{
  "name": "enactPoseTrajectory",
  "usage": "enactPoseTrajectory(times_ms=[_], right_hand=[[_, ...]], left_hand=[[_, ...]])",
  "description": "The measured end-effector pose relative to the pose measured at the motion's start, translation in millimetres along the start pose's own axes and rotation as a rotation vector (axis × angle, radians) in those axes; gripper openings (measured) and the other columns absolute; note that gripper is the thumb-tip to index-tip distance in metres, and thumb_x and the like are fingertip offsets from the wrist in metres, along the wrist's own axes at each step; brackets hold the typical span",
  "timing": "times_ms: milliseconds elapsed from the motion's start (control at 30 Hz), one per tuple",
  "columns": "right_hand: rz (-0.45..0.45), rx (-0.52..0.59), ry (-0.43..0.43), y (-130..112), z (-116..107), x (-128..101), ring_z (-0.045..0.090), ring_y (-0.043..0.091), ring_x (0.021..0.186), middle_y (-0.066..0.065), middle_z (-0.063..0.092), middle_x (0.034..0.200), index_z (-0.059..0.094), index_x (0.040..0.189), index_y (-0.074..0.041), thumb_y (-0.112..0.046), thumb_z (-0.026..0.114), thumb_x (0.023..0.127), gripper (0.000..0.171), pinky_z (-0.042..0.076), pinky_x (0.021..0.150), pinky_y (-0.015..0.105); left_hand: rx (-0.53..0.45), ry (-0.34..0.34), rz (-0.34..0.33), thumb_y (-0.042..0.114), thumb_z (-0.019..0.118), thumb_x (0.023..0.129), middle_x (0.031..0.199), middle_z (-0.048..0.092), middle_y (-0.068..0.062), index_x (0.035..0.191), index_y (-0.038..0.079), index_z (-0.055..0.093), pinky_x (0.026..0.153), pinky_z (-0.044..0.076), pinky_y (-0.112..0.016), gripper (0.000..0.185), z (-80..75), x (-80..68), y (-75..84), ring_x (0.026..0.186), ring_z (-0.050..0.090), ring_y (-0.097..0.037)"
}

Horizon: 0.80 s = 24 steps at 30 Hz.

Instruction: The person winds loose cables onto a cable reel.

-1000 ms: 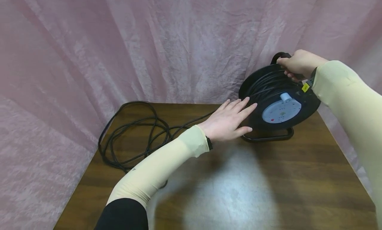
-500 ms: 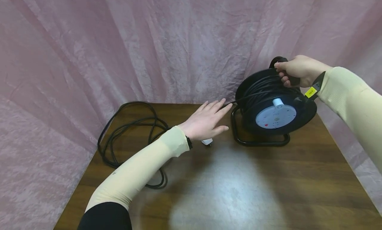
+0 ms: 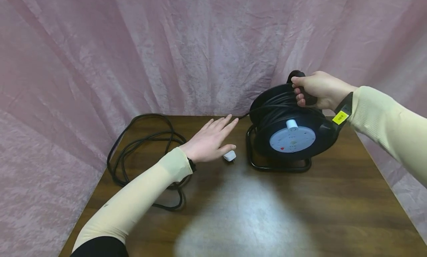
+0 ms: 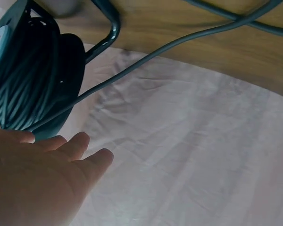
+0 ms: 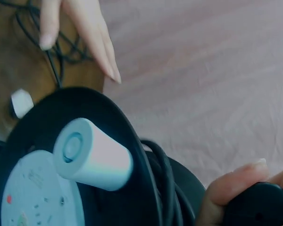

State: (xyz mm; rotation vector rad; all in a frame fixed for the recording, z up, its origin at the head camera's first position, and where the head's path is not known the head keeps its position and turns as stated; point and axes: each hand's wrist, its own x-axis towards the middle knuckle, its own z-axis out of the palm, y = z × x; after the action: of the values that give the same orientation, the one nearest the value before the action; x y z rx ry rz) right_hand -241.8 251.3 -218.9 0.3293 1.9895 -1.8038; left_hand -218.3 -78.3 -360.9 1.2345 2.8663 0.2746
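Observation:
A black cable reel [image 3: 263, 127] with a pale socket face [image 3: 293, 140] and a stubby white knob [image 5: 96, 157] stands on its tubular frame [image 3: 280, 169], right of centre. My right hand [image 3: 320, 88] grips the black handle [image 5: 257, 207] at the reel's top, fingers curled round it. To the left of the reel, my left hand [image 3: 208, 140] is held out over the cable, fingers straight and spread, palm down. From the wound drum a black cable [image 4: 146, 59] runs past that hand to loose loops [image 3: 146, 138] at the left. A white plug [image 3: 229, 156] lies between hand and reel.
The brown wooden table [image 3: 350, 197] ends at the back against a pink velvet curtain [image 3: 207, 53], which also hangs along both sides. Loose cable spreads over the table's left part, partly behind my left sleeve [image 3: 133, 201].
My right hand has drawn the reel left and toward me, still gripping its handle. My left hand has shifted left, staying flat and spread; the white plug has come into view beside it.

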Motion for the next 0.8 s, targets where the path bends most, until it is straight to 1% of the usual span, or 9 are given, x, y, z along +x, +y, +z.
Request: enactPoseTrajectory(times_ms=[233,367,600,800], right_hand=[[-0.006,0.049,0.008,3,27,-10,0.046,0.01,0.061,0.0,0.046,0.079,0.048,0.103,-0.006,-0.031,0.052,0.108,0.026,0.047,0.054,0.019],[-0.023,0.071,-0.003,6,40,-14,0.045,0.009,0.06,0.0,0.045,0.077,0.046,0.102,-0.005,-0.031,0.05,0.109,0.027,0.046,0.053,0.019],[-0.046,0.091,-0.023,4,62,-17,0.043,0.01,0.061,-0.001,0.043,0.082,0.043,0.106,-0.007,-0.03,0.047,0.11,0.024,0.045,0.053,0.019],[-0.035,0.097,-0.018,0,73,-17,0.043,0.01,0.061,0.0,0.042,0.085,0.043,0.107,-0.008,-0.03,0.047,0.11,0.023,0.045,0.053,0.019]], left_hand=[[-0.03,-0.042,-0.052,0.055,0.05,0.105,0.171,0.006,-0.005,0.166,0.023,0.006,0.125,0.005,-0.047,0.082,2.6,-11.4,-10.2,0.156,0.011,-0.023],[-0.042,-0.043,-0.065,0.053,0.05,0.105,0.171,0.007,-0.005,0.166,0.023,0.006,0.125,0.004,-0.046,0.081,3.0,-16.7,-13.7,0.156,0.01,-0.022],[-0.029,-0.049,-0.089,0.042,0.051,0.105,0.171,0.006,-0.004,0.166,0.022,0.006,0.125,0.007,-0.048,0.079,1.6,-22.5,-19.2,0.156,0.011,-0.022],[-0.041,-0.052,-0.089,0.032,0.053,0.103,0.171,0.006,-0.005,0.166,0.02,0.006,0.125,0.007,-0.049,0.08,0.9,-23.0,-19.5,0.156,0.012,-0.022]])
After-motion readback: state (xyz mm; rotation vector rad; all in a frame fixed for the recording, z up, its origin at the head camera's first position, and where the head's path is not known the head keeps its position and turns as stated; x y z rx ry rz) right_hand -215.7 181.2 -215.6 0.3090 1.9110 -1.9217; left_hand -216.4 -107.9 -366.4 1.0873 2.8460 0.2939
